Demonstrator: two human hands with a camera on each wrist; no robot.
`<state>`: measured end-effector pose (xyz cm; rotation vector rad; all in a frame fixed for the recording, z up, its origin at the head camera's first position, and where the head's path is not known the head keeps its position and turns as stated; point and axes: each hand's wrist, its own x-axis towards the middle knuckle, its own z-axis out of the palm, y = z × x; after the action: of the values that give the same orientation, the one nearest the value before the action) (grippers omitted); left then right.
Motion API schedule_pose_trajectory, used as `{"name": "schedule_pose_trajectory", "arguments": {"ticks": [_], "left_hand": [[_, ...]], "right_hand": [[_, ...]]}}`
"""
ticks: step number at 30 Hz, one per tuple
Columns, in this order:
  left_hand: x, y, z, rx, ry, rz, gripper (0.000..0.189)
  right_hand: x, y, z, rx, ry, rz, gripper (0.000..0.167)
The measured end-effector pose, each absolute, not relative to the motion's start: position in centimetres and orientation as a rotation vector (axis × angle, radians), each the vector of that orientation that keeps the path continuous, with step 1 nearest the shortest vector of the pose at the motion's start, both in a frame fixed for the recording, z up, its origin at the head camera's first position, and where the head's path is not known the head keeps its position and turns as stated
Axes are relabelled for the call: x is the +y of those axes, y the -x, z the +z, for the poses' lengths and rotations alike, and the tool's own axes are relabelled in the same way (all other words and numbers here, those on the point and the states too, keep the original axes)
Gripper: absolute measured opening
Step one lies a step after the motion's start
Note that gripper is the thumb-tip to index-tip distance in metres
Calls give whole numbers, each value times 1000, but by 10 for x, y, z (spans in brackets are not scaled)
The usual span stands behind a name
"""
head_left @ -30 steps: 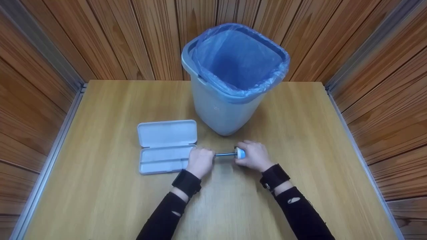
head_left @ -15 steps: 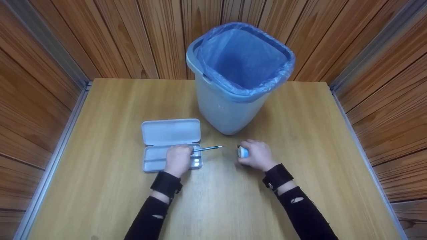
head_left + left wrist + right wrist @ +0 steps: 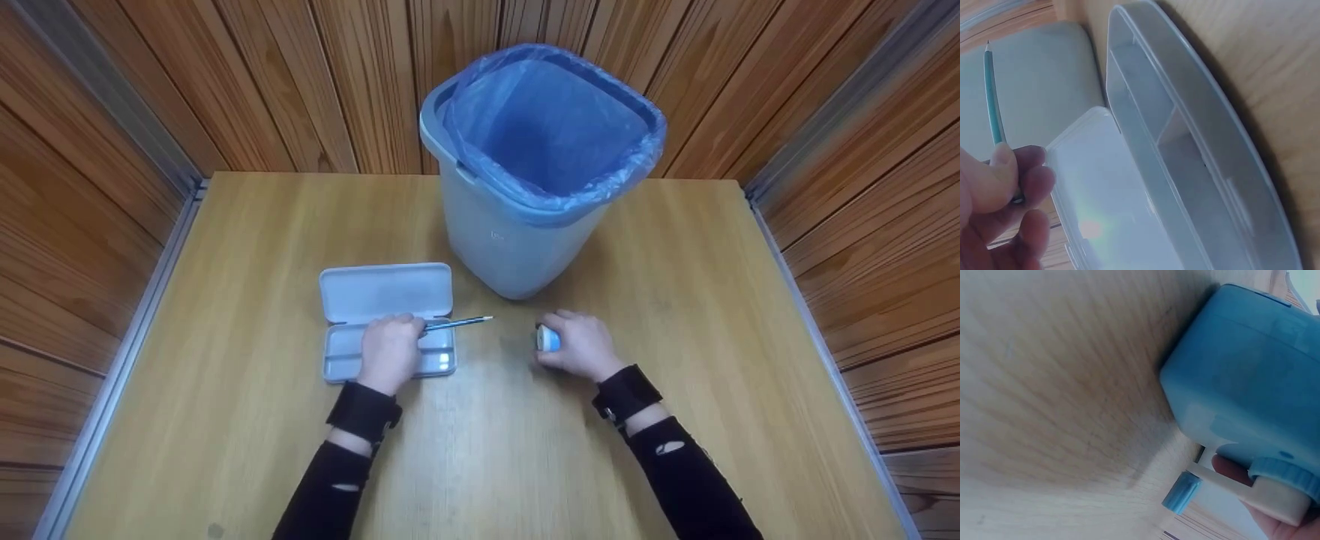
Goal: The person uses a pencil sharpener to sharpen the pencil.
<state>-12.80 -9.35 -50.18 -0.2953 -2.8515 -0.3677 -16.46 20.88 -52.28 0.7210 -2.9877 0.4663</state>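
My left hand [image 3: 391,352] pinches a pencil [image 3: 465,322] above the open pencil case [image 3: 386,291]; the sharpened tip points right in the head view. In the left wrist view, thumb and fingers hold the pencil [image 3: 994,101] near its blunt end, beside the raised lid [image 3: 1106,191]. The case's divided compartments show nothing inside where visible. My right hand [image 3: 589,349] grips a blue pencil sharpener [image 3: 549,339] on the table. Up close, the right wrist view shows the sharpener [image 3: 1247,377] with a pale crank [image 3: 1224,484] ending in a blue knob [image 3: 1181,493].
Behind the hands stands a tall pale bin [image 3: 517,259] lined with a blue plastic bag [image 3: 555,142]. The wooden table [image 3: 247,225] is enclosed by wood-panelled walls [image 3: 375,90] at the back and sides.
The left hand has drawn the pencil out of the sharpener and moved left, over the pencil case. The right hand still holds the sharpener in about the same spot.
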Motion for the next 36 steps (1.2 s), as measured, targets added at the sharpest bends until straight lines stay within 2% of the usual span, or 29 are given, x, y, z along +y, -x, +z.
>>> {"name": "schedule_pose_trajectory", "arguments": {"ticks": [24, 30, 36], "left_hand": [[-109, 118, -495, -2820, 237, -623, 18], [-114, 116, -495, -2751, 263, -657, 11], [-121, 115, -494, -2753, 239, -700, 16]], "right_hand": [[208, 163, -515, -3087, -727, 514, 56], [209, 164, -512, -3086, -751, 516, 62], [211, 164, -511, -3130, -735, 533, 69]]}}
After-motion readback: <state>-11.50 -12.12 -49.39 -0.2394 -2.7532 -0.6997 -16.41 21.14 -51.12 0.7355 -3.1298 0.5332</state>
